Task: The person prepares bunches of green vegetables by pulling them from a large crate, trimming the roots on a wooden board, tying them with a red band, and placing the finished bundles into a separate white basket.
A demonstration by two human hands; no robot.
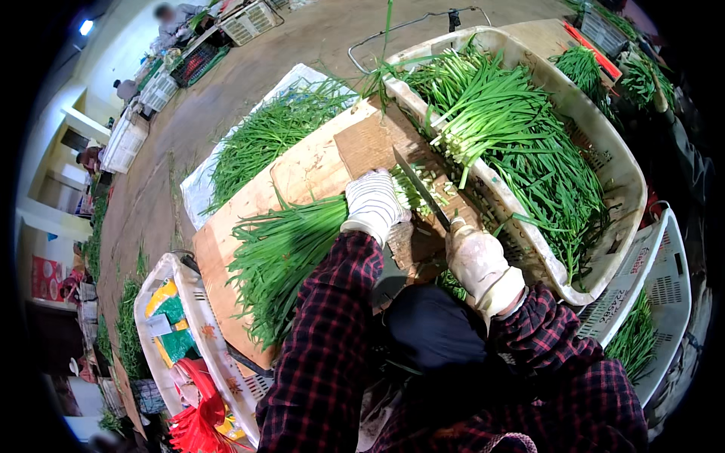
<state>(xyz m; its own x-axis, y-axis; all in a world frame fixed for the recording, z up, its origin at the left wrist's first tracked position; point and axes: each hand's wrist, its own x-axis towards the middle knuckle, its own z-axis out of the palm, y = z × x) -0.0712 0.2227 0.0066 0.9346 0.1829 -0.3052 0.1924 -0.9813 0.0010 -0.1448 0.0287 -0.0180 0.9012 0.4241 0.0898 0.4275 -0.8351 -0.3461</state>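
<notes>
On the wooden board lies a thick bunch of green garlic chives, its leaves spreading toward the lower left. My left hand, in a white striped glove, grips the bunch near its pale stem ends. In my right hand, also gloved, is a knife, its blade slanting up and left beside the stem ends. Short cut stem pieces are scattered around the blade. I cannot tell whether the blade touches the stems.
A white plastic crate heaped with chives stands at the right. Loose greens lie on a white sheet beyond the board. At lower left, another crate holds packages and red strips. A person sits far off.
</notes>
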